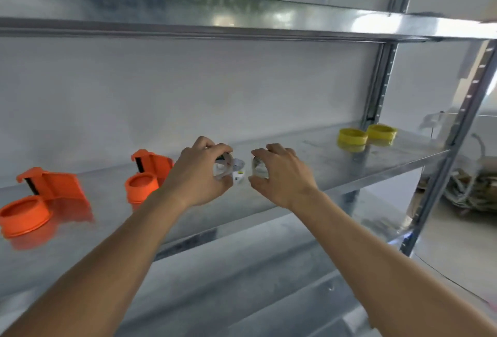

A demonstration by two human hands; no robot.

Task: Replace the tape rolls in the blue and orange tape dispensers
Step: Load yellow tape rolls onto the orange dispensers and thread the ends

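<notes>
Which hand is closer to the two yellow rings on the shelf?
Right. The right hand is nearer the yellow rings, which sit up and to its right. The left hand is farther left, beside the orange dispenser.

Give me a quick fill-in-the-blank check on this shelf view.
1. The two tape dispensers on the shelf are coloured ____.
2. The left hand grips a clear ____ roll.
3. The yellow rolls lie to the ____ of both hands.

Missing: orange; tape; right
</notes>
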